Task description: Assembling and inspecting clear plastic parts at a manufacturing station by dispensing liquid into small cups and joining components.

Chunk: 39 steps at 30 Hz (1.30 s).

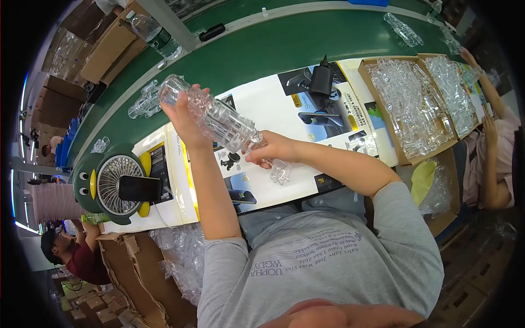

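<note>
In the head view, the long clear plastic piece (223,121) is held up at a slant above the white printed sheet (263,98), its farther end toward the person's left. The left hand (188,117) is half closed round that upper end, thumb and fingers wrapped about it; the right hand (275,147) is closed more tightly on the lower end, fingers curled in. Handling it well calls for steady support at both ends, with the wrists in line along its length — a twisting or bending load could crack so thin-looking a part. A light grip should do, since smooth plastic may slip if squeezed at an edge. Keeping it over the sheet, clear of the black bottle (321,81), seems sensible. Much is hard to read: the right fingers cover the lower end, so whether the clear part (281,171) below them belongs to the same piece cannot be told. Glare and transparency blur its inner ridges, and the left palm hides its contact — how firmly it presses is unclear.
</note>
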{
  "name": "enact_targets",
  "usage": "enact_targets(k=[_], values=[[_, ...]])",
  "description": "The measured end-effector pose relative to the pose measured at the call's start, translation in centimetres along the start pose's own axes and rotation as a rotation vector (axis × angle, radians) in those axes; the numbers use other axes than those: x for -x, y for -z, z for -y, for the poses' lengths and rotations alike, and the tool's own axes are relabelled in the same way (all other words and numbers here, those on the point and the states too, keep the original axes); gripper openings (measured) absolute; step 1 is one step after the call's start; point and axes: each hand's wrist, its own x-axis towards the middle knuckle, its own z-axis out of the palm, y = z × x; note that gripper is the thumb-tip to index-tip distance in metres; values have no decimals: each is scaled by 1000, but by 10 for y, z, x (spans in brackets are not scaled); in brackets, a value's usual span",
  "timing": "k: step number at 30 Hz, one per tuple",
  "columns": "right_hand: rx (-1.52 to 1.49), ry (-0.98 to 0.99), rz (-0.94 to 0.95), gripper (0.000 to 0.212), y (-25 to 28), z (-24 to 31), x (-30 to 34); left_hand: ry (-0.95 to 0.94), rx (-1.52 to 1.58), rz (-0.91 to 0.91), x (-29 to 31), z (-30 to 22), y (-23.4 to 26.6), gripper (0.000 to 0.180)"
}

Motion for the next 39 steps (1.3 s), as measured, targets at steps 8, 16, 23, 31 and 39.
enact_targets(k=[8, 16, 23, 31, 39], values=[[353, 139, -79, 52, 14, 23, 4, -102, 137, 92, -2, -2, 13, 66], [1529, 163, -636, 60, 66, 106, 4, -153, -366, -167, -14, 86, 78, 36], [1890, -308, -618, 65, 169, 162, -4, -155, -701, 70, -8, 111, 59, 36], [2041, -526, -802, 55, 225, 165, -21, -136, -770, 76, -6, 107, 61, 36], [2059, -539, -957, 44, 251, 142, -8, -128, -781, 79, -7, 113, 58, 35]])
